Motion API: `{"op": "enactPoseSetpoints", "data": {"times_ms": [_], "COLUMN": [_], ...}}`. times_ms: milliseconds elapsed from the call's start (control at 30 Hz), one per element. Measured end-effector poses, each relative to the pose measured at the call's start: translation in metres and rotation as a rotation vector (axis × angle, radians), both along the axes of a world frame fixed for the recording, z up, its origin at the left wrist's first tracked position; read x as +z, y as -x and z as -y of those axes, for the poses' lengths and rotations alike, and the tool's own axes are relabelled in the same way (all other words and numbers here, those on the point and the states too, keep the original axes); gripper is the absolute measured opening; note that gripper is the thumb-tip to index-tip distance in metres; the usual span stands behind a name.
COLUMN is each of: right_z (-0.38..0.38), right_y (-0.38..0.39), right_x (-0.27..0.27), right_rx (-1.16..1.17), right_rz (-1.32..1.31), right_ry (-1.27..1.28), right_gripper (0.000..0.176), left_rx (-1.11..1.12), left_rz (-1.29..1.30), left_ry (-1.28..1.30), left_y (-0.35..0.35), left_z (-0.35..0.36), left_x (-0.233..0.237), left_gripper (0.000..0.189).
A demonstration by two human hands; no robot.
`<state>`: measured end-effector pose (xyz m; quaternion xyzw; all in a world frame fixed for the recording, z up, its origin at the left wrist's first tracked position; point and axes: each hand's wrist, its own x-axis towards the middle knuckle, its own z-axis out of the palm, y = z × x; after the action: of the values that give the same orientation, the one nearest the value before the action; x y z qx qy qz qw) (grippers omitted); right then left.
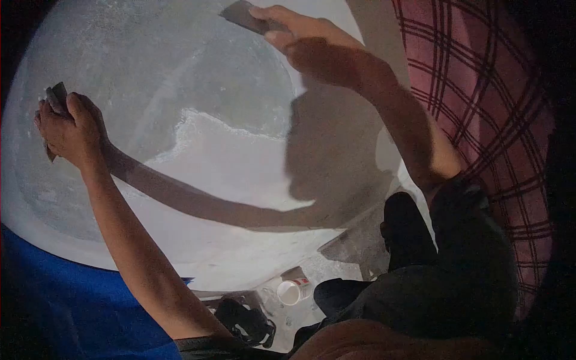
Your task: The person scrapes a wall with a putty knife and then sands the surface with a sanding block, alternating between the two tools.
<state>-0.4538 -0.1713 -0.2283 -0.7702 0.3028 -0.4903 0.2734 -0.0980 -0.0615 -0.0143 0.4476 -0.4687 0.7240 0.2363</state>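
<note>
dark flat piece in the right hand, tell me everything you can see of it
The dark flat piece is thin, grey-brown and matte, its straight-edged corner jutting left past the fingers. It lies against the pale wall at the top of the view, tilted. The right hand grips it, fingers laid along it, hiding the rest. Material unclear.

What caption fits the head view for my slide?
Left hand presses a dark pad, right hand a flat tool, against a grey plastered wall; white cup below.
</note>
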Motion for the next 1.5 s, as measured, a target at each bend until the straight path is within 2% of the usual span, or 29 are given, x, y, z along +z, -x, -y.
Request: {"op": "enactPoseSetpoints", "data": {"times_ms": [100,200,267,367,467,567,667,700,767,800,867,900,967,1033,1167,1233,1267,1300,1367,1433,1500], "right_z": [0.005,0.015,0.016,0.005,0.02,0.007,0.017,0.008,-0.018,-0.011,0.015,0.008,-0.016,-0.013,-0.026,-0.049,-0.055,-0.073,-0.11,-0.143,-0.153], "right_y": [0.0,-0.006,-0.008,0.008,-0.001,0.005,0.001,0.013,0.045,0.039,0.015,0.01,0.014,0.024,0.061,0.087,0.104,0.121,0.164,0.177,0.206], "right_x": [-0.004,-0.006,-0.01,-0.004,-0.007,0.005,0.004,0.02,0.066,0.066,0.058,0.049,0.015,-0.031,-0.19,-0.273,-0.33,-0.355,-0.39,-0.365,-0.435], "right_rx": [-0.011,0.043,-0.072,0.042,-0.027,-0.014,-0.054,-0.054,0.089,0.092,-0.155,-0.144,-0.108,-0.096,0.003,-0.187,-0.368,-0.446,-0.148,-0.362,-0.292], "right_rz": [0.06,0.112,0.113,0.029,0.076,0.019,0.034,0.035,-0.123,-0.115,0.086,0.09,0.173,-0.02,0.015,-0.147,-0.352,-0.264,-0.528,-0.412,-0.505], "right_ry": [0.062,0.101,0.171,0.055,0.193,0.071,0.164,0.165,-0.084,-0.078,0.262,0.271,0.231,0.221,-0.119,-0.269,0.206,0.229,-0.542,-0.197,-0.291], "right_gripper": [0.047,0.048,0.049,0.05,0.05,0.05,0.05,0.05,0.055,0.055,0.053,0.053,0.051,0.051,0.052,0.053,0.052,0.055,0.055,0.052,0.051], "left_rx": [-0.081,-0.011,-0.034,-0.019,-0.081,-0.059,-0.029,-0.029,-0.1,-0.097,-0.141,-0.13,-0.129,-0.144,-0.148,-0.098,-0.096,-0.087,-0.069,-0.055,-0.124], "left_rz": [0.057,0.0,-0.038,-0.006,0.067,-0.006,-0.008,-0.006,-0.032,-0.023,0.004,0.007,-0.052,0.007,0.028,-0.002,0.002,0.002,0.006,0.051,0.057], "left_ry": [0.093,0.041,0.023,0.009,0.074,0.041,0.04,0.041,0.046,0.051,0.068,0.077,0.031,0.034,0.017,0.029,0.031,0.041,0.045,0.014,-0.03], "left_y": [0.001,0.002,0.007,0.0,0.005,0.001,0.003,0.004,0.008,0.007,0.002,0.005,0.016,0.008,0.004,0.006,0.008,0.01,0.01,0.012,0.027], "left_z": [0.003,0.001,-0.001,-0.001,0.002,0.001,0.0,0.0,0.0,0.001,0.003,0.0,-0.003,-0.002,-0.001,-0.002,-0.001,-0.001,-0.003,-0.003,0.004], "left_x": [-0.003,-0.002,-0.003,-0.001,-0.004,-0.004,-0.003,-0.005,-0.009,-0.009,-0.007,-0.006,-0.008,-0.005,-0.005,-0.008,-0.008,-0.008,-0.008,-0.005,-0.006], "left_gripper": [0.068,0.066,0.064,0.063,0.063,0.065,0.067,0.067,0.067,0.067,0.064,0.064,0.063,0.06,0.054,0.054,0.054,0.053,0.052,0.05,0.05]}}
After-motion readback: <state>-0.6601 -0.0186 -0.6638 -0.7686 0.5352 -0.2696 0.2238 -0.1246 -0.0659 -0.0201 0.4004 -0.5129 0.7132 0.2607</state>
